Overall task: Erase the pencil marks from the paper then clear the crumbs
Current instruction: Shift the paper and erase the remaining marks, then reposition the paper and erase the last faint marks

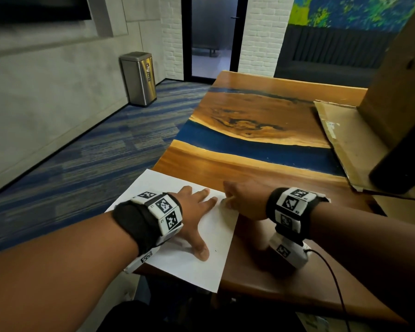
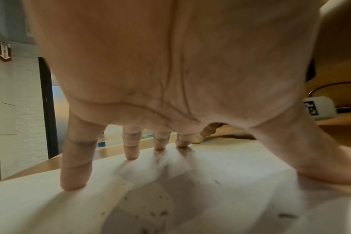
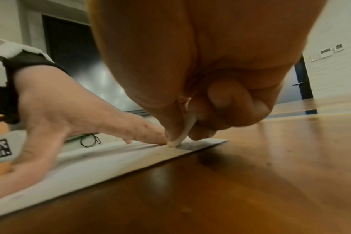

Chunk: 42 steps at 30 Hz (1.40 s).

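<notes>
A white sheet of paper [image 1: 201, 250] lies at the near left corner of the wooden table [image 1: 261, 168], its left part hanging over the edge. My left hand [image 1: 194, 212] lies flat on it with fingers spread, fingertips [image 2: 131, 156] pressing down. Dark eraser crumbs [image 2: 156, 213] speckle the sheet under that palm. My right hand [image 1: 240, 200] pinches a thin whitish eraser [image 3: 183, 133] between thumb and fingers, its tip on the paper [image 3: 102, 164] near the far right corner, right beside my left forefinger. No pencil marks show clearly.
A flattened cardboard sheet [image 1: 345, 142] and a tall cardboard box [image 1: 398, 80] occupy the table's right side, with a dark object [image 1: 400, 161] and a cable [image 1: 333, 279] near my right wrist. A steel bin [image 1: 139, 77] stands on the carpet at the left.
</notes>
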{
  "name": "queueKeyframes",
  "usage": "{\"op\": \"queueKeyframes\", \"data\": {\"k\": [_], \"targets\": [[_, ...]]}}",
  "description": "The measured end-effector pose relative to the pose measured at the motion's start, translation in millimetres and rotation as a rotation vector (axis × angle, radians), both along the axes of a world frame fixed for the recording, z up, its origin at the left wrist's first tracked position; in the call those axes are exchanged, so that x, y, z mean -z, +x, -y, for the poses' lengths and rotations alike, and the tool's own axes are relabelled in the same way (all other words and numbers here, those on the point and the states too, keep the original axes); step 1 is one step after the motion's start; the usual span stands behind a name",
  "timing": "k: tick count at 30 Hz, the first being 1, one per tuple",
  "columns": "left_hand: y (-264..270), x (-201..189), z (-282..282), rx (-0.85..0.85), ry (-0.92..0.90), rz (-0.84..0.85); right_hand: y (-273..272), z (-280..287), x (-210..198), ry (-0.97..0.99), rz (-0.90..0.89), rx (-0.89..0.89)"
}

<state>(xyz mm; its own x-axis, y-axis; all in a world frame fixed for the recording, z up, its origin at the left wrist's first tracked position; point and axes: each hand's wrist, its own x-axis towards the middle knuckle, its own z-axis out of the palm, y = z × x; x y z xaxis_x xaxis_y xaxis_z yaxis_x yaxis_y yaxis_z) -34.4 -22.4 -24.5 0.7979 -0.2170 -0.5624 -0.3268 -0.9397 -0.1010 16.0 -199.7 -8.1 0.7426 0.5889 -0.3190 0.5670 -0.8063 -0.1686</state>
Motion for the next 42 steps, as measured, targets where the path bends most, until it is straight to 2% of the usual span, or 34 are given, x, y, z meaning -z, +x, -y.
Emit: {"op": "queueKeyframes", "data": {"k": [5, 7, 11, 17, 20, 23, 25, 27, 30, 32, 34, 36, 38, 40, 42], "targets": [[1.4, 0.7, -2.6, -0.021, -0.030, -0.005, -26.8, -9.0, 8.3, -0.054, -0.228, -0.230], [2.0, 3.7, -2.3, -0.019, -0.026, 0.006, -18.6, -4.2, 6.9, -0.062, -0.171, -0.182], [-5.0, 9.0, 0.5, -0.072, -0.010, 0.056, 4.2, 21.6, -1.9, -0.030, 0.003, 0.069], [-12.6, -6.8, -3.9, -0.154, -0.047, 0.113, 5.9, 72.9, -9.4, -0.107, -0.028, 0.213], [-10.6, -9.1, -20.9, -0.189, -0.052, 0.205, 1.2, 95.9, -9.4, -0.170, -0.034, 0.291], [-14.1, -0.2, -47.7, -0.385, -0.174, 0.265, -7.7, 111.2, -10.2, -0.280, 0.166, 0.295], [-16.8, 8.5, -68.0, -0.543, -0.242, 0.255, -21.1, 109.7, -14.6, -0.201, 0.212, 0.283], [-19.7, 12.8, -86.2, -0.625, -0.221, 0.282, -38.7, 98.7, -15.4, -0.070, 0.081, 0.237], [-26.4, 9.5, -106.4, -0.731, -0.237, 0.304, -68.9, 73.6, -10.4, -0.060, -0.216, 0.098], [-31.1, 5.3, -117.3, -0.791, -0.260, 0.271, -80.7, 57.5, -8.4, -0.043, -0.284, 0.051], [-32.8, 5.4, -127.9, -0.824, -0.345, 0.321, -79.8, 45.7, -4.7, -0.004, -0.285, 0.052], [-34.5, 7.2, -135.2, -0.876, -0.511, 0.438, -72.3, 38.6, 1.2, 0.053, -0.341, 0.098], [-35.9, 4.1, -132.7, -0.910, -0.756, 0.528, -63.1, 35.4, 6.7, 0.169, -0.427, 0.210], [-36.3, -3.8, -123.6, -0.911, -1.031, 0.580, -54.1, 33.2, 5.8, 0.326, -0.419, 0.339], [-37.2, -15.2, -111.0, -0.922, -1.296, 0.586, -42.6, 32.0, -1.3, 0.584, -0.411, 0.469]]}}
